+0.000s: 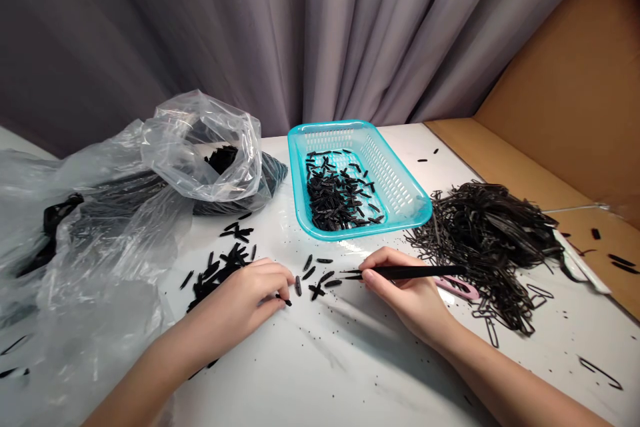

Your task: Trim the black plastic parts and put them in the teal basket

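My right hand (400, 280) is closed round black tweezers (420, 272), whose slightly parted tips point left towards several small black elongated pieces (317, 290) loose on the white table. My left hand (263, 287) is curled low over the table, with a small black piece (284, 300) at its thumb and fingertips. Under and behind that hand spreads a pile of similar black pieces (213, 277). A blue plastic basket (410, 210) beyond both hands holds a heap of these pieces (333, 197).
At the left stand an open clear plastic bag (200, 140) with black pieces inside and crumpled plastic sheeting (110, 287). On the right lies a tangled heap of thin black loops (490, 233), with a pink object (460, 287) partly under it. Cardboard (565, 100) borders the right side.
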Motion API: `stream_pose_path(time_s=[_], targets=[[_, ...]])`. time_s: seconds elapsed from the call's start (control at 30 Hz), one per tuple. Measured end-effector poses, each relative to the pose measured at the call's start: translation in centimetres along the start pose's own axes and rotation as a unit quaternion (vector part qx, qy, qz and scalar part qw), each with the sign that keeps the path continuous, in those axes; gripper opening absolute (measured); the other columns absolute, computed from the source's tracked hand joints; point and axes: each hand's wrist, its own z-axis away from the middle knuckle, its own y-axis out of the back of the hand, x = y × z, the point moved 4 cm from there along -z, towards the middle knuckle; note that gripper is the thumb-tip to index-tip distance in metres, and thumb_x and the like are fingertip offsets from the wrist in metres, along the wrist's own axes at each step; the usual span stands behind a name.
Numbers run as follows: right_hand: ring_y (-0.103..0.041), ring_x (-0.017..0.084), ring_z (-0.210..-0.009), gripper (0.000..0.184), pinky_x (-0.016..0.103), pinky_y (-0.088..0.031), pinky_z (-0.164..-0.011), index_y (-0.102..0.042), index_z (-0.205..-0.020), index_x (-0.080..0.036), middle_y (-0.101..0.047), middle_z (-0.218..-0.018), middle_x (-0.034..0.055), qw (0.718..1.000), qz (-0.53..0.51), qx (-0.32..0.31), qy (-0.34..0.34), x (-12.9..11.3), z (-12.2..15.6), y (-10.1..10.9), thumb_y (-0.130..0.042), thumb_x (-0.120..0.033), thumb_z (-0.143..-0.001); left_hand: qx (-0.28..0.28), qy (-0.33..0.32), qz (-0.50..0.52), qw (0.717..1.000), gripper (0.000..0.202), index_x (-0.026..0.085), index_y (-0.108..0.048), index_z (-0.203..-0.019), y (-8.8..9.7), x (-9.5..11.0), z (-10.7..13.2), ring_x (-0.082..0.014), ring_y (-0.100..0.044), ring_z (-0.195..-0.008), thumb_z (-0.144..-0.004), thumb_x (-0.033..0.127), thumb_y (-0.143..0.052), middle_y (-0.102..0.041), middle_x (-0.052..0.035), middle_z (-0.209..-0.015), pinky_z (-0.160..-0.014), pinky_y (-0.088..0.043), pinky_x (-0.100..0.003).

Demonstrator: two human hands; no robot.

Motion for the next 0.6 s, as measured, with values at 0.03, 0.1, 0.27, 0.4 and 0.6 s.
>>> stream_pose_path(time_s=[0.03, 0.1, 0.27, 0.4, 0.6], targets=[[-0.052, 0.012, -0.059, 0.006, 0.022, -0.040, -0.054, -0.060, -0.074, -0.019, -0.058, -0.066, -0.0003, 1.000, 0.000, 0.000, 0.000, -0.1, 0.0, 0.0, -0.058, -0.022, -0.079, 0.006, 0.007, -0.002, 1.000, 0.019, 0.020, -0.057, -0.072, 0.1, 0.1, 0.0, -0.0197, -0.056, -0.091, -0.080, 0.009, -0.044, -0.062, -0.0033, -0.095, -0.078, -0.042, -0.030], [-0.052, 0.012, -0.060, 0.006, 0.021, -0.040, -0.054, -0.060, -0.073, -0.019, -0.058, -0.066, -0.0003, 1.000, -0.001, 0.001, -0.001, -0.2, 0.0, 0.0, -0.058, -0.021, -0.079, 0.022, 0.032, -0.009, 0.999, 0.017, 0.020, -0.056, -0.073, 0.3, 0.1, 0.0, -0.0188, -0.057, -0.084, -0.081, 0.012, -0.043, -0.062, -0.0032, -0.091, -0.072, -0.043, -0.027], [-0.052, 0.012, -0.059, 0.007, 0.022, -0.040, -0.053, -0.060, -0.073, -0.018, -0.058, -0.065, 0.0000, 1.000, 0.000, 0.001, -0.006, -0.2, -0.1, 0.0, -0.058, -0.021, -0.078, 0.035, 0.046, -0.053, 0.997, 0.021, 0.018, -0.054, -0.079, 0.0, 0.2, -0.2, -0.0153, -0.053, -0.068, -0.086, 0.014, -0.035, -0.056, -0.0011, -0.076, -0.060, -0.040, -0.024], [-0.052, 0.012, -0.059, 0.007, 0.022, -0.039, -0.054, -0.060, -0.074, -0.018, -0.058, -0.066, -0.0001, 1.000, -0.001, -0.001, -0.005, 0.0, -0.1, -0.1, -0.057, -0.022, -0.079, 0.004, 0.000, -0.094, 0.996, 0.033, 0.019, -0.057, -0.094, -1.0, 0.3, -0.4, -0.0158, -0.052, -0.083, -0.086, 0.005, -0.029, -0.051, -0.0036, -0.093, -0.072, -0.041, -0.024], [-0.051, 0.010, -0.059, 0.007, 0.020, -0.039, -0.054, -0.060, -0.072, -0.019, -0.058, -0.065, -0.0012, 1.000, 0.000, 0.005, -0.002, -0.1, -0.1, 0.0, -0.057, -0.020, -0.078, -0.007, -0.012, -0.094, 0.995, 0.029, 0.020, -0.058, -0.098, -1.7, -0.1, -0.6, -0.0166, -0.051, -0.086, -0.087, 0.008, -0.034, -0.050, -0.0032, -0.091, -0.072, -0.040, -0.025]])
